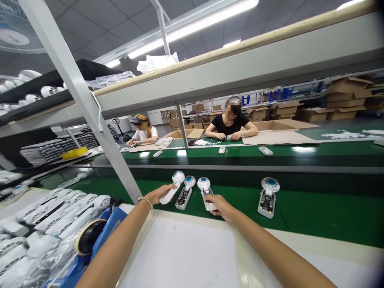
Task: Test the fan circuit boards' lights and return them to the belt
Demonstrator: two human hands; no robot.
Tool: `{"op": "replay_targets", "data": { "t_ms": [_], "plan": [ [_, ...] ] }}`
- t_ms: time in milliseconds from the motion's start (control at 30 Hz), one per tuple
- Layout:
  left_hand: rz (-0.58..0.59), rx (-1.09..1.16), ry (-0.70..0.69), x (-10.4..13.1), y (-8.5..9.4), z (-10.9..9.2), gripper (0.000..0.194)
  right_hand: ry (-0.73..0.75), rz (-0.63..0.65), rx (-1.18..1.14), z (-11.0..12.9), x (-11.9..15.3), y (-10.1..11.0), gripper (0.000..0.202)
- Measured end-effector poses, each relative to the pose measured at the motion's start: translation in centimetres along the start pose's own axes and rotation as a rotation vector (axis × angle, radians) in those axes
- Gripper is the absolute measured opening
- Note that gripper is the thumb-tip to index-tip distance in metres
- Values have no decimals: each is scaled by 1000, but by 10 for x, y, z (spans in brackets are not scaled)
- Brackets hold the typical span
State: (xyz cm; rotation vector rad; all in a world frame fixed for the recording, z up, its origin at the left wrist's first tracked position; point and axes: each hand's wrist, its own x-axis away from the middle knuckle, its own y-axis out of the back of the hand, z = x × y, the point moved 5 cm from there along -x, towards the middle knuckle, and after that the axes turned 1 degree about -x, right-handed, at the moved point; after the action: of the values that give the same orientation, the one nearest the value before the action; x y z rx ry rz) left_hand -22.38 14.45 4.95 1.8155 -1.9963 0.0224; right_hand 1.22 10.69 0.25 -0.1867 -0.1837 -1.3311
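My left hand (160, 194) is closed on the handle of a white handheld fan (171, 193) with a round, blue-centred head, tilted over the green belt. With its fingers wrapped round the lower handle, my right hand (220, 207) grips a second handheld fan (205, 188) whose handle is uncovered on top. Between the two lies an open-handled fan (184, 198) showing its circuit board, touched by neither hand. Farther right on the belt, another open fan (267, 204) lies with its board facing up.
Rows of white fans (72, 212) and a blue tape dispenser (100, 240) stand at left. A white worktop (186, 248) lies in front of me. A slanted metal post (87, 100) rises beside my left hand. Two people (231, 122) sit across the green conveyor belt (315, 212).
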Motion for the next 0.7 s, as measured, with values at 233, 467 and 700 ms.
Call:
{"op": "replay_targets", "data": {
  "t_ms": [233,467,700],
  "plan": [
    [232,420,-151,37,-106,-18,35,77,-15,-396,-6,73,53,40],
    [472,543,-33,51,-233,13,38,63,-98,-431,-40,97,98,51],
    [561,563,-100,49,-243,16,41,139,-25,-595,-45,96,111,51]
  ]
}}
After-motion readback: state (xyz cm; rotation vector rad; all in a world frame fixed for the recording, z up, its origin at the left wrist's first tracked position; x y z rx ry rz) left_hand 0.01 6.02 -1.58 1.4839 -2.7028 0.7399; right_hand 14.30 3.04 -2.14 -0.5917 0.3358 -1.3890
